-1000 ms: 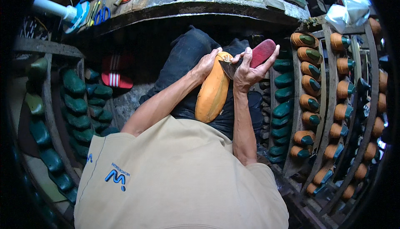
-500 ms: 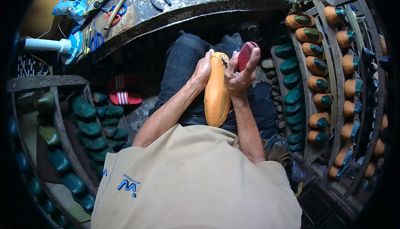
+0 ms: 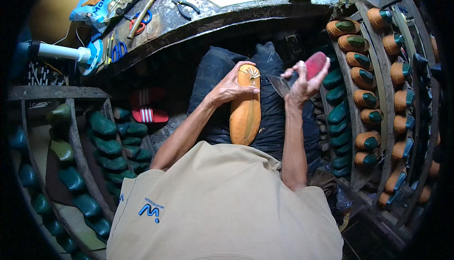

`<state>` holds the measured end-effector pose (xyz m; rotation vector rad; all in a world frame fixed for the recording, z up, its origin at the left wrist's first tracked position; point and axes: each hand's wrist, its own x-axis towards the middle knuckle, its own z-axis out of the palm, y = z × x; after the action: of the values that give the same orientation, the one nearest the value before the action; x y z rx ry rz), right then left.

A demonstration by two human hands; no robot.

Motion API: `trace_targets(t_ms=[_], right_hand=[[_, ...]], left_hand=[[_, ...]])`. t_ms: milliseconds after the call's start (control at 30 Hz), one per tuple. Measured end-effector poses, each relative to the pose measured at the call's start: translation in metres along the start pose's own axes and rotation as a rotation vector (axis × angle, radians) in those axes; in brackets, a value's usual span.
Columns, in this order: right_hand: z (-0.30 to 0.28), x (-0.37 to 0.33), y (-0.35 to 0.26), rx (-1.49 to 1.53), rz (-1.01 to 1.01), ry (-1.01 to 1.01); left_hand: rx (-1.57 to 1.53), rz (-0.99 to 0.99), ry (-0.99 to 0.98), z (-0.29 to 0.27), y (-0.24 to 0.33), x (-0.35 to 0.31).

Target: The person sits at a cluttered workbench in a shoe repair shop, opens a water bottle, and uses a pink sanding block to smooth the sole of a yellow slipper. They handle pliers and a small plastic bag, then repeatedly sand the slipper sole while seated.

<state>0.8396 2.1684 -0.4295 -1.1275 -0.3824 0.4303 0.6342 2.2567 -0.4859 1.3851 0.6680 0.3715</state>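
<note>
An orange leather shoe upper (image 3: 239, 118), moulded round a form, rests bottom up on my lap. A paler strip runs down its middle, and gathered folds show at its far end. My left hand (image 3: 231, 85) is closed round that far end, thumb across the bottom face. To the right of the shoe, my raised right hand (image 3: 300, 85) grips a dark metal tool (image 3: 278, 84), partly hidden by the fingers. A red, flat oval piece (image 3: 316, 65) sits in the same hand; whether it belongs to the tool I cannot tell. A thin strand seems to stretch from the folds toward the tool.
Ahead is a worn workbench (image 3: 213, 23) with a hammer (image 3: 144, 13), pliers (image 3: 184, 8) and blue-handled scissors (image 3: 119, 51). Racks of green shoe forms (image 3: 106, 144) stand left; more racks with orange-covered forms (image 3: 364, 97) stand right. Red striped sandals (image 3: 149, 114) lie on the floor.
The shoe has turned so its bottom faces up. My left hand now wraps its far end with the thumb over it. My right hand has moved away rightward, exposing the metal tool.
</note>
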Motion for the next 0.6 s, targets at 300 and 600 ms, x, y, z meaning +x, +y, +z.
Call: trace_targets(t_ms=[300, 600], right_hand=[[0.057, 0.012, 0.062, 0.005, 0.07, -0.132], [0.044, -0.015, 0.033, -0.418, -0.207, -0.09]], left_hand=[[-0.988, -0.145, -0.052, -0.001, -0.008, 0.007], [-0.953, -0.178, -0.058, 0.002, -0.02, 0.011]])
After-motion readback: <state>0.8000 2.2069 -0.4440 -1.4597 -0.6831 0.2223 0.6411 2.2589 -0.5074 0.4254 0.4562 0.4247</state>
